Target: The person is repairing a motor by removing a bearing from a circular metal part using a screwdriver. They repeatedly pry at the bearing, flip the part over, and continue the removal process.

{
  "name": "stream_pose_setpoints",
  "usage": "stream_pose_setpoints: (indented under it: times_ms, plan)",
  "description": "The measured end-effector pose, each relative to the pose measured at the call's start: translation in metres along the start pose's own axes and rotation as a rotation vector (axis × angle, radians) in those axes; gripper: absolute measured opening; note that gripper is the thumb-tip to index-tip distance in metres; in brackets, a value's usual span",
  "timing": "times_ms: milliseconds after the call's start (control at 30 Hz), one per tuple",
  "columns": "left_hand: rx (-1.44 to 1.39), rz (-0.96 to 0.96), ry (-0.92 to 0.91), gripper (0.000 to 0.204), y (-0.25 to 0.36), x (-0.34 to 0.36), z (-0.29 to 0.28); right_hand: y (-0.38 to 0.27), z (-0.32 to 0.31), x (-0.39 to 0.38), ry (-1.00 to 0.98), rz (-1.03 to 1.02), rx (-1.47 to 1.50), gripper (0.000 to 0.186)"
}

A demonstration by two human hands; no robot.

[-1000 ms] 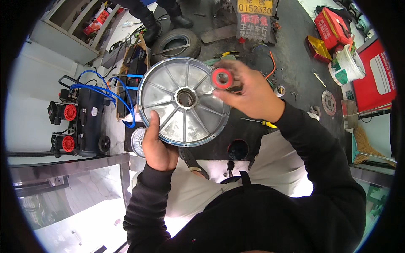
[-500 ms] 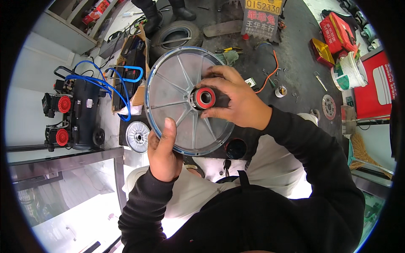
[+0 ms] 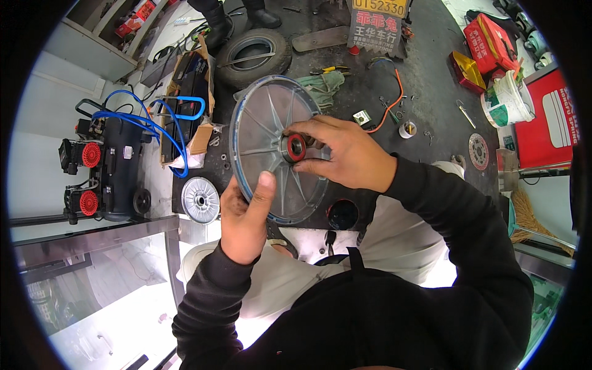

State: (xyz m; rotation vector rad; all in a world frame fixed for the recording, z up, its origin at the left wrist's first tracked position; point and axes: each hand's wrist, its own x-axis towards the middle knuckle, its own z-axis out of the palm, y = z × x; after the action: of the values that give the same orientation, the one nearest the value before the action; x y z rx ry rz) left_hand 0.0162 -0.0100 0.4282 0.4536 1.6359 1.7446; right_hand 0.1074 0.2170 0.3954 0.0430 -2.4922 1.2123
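Note:
Above my lap, a large round ribbed metal cover with a bluish rim stands tilted, its hub facing right. My left hand grips the lower left rim, thumb on the inner face and fingers behind. At the hub, a ball bearing with a red seal is pinched between the thumb and fingers of my right hand. The bearing touches the hub; I cannot tell how deep it sits. A smaller finned metal disc lies left of my left hand.
Behind the cover lie a tyre and a green cloth. A black air compressor with blue hose stands left. Rightward are a small cup, a brake disc and a white bucket. Another person's boots are at the top.
The cover has turned more edge-on and shifted slightly right. My left hand moved a little right with it. My right hand keeps its pinch on the bearing at the hub.

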Motion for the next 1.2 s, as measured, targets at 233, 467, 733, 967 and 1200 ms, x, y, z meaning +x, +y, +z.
stream_pose_setpoints:
  times_ms: [233, 467, 733, 967, 1200]
  plan:
    - [0.101, 0.057, -0.034, 0.038, -0.002, 0.000, 0.008, -0.002, 0.015, -0.006, 0.074, 0.009, -0.050, 0.054]
    - [0.038, 0.034, 0.016, 0.036, -0.005, -0.001, 0.008, -0.001, 0.018, -0.008, 0.078, 0.050, -0.035, 0.056]
    - [0.080, 0.045, -0.013, 0.037, -0.009, -0.001, 0.006, 0.002, 0.013, -0.004, -0.021, 0.274, 0.204, 0.057]
    - [0.164, 0.019, -0.086, 0.047, -0.007, -0.007, 0.011, 0.006, 0.016, -0.008, -0.037, 0.290, 0.225, 0.058]
    - [0.176, 0.024, -0.107, 0.049, -0.008, -0.008, 0.013, 0.005, 0.017, -0.009, -0.043, 0.315, 0.240, 0.056]
